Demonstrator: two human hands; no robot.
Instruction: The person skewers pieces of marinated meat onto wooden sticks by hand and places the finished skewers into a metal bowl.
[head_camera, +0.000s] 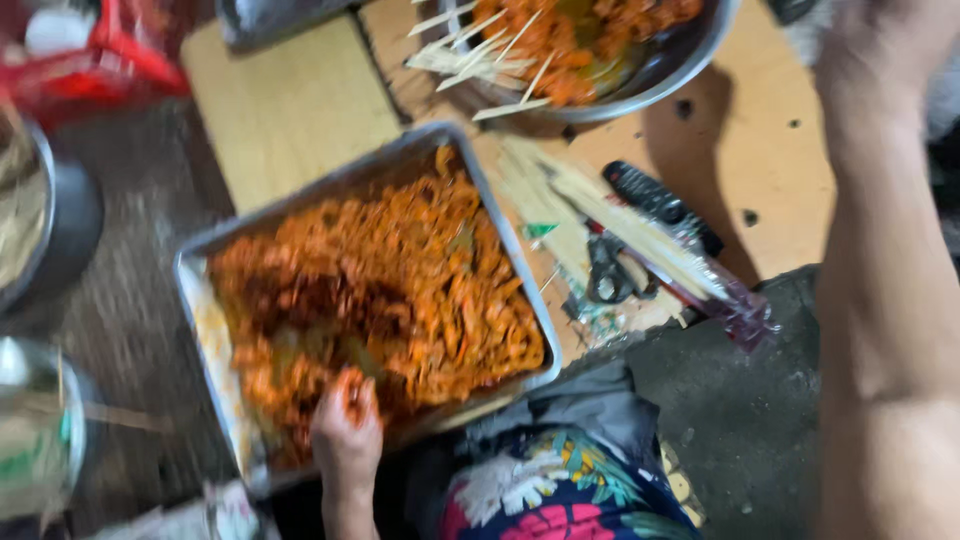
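Observation:
A rectangular metal tray (520, 270) holds a heap of orange marinated meat (400, 280). My left hand (346, 430) reaches in at the tray's near edge, its fingers curled into the meat and smeared orange. My right arm runs up the right side of the view, and my right hand (880, 35) is at the top edge, blurred and partly cut off, near a round metal bowl (680, 70) of skewered meat with stick ends poking out. What the right hand holds is hidden.
A plastic bag of bamboo skewers (640, 235), black scissors (605, 275) and a black remote-like object (650, 195) lie on the wooden board (290, 110) right of the tray. A red basket (100, 55) and metal pots (60, 220) stand at the left. Floral cloth (560, 490) is below.

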